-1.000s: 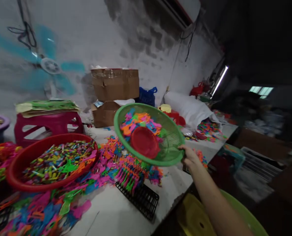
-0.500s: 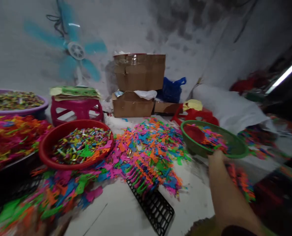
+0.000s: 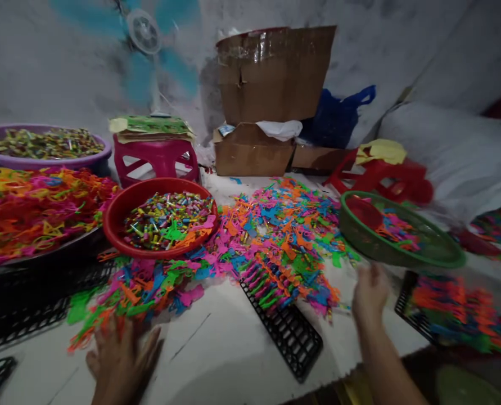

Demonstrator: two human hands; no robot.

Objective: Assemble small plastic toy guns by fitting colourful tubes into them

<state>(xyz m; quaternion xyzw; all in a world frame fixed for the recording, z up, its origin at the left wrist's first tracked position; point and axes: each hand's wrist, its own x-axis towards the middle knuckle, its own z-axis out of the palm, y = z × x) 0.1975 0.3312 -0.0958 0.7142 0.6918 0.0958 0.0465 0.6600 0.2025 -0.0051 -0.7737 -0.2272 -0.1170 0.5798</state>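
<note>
A white counter (image 3: 233,360) strewn with coloured plastic pieces (image 3: 284,236); the green basket (image 3: 402,242) sits right, just beyond the blurred, seemingly released right hand (image 3: 370,289); left hand (image 3: 121,360) lies flat, empty

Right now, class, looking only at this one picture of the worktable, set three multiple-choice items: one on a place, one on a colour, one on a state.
1. Where does the green mesh basket sit?
A. on the table's right side, beyond the right hand
B. on top of the pink stool
C. inside the cardboard box

2. What colour is the round basin holding small mixed pieces at centre left?
A. blue
B. red
C. yellow

3. How is the left hand?
A. closed on a black tray
B. gripping the basin's rim
C. spread open and empty over the white table

Answers: 1 A, the basket rests right of the loose coloured pieces; 2 B, its rim is plainly red; 3 C, the fingers are splayed and hold nothing.
</note>
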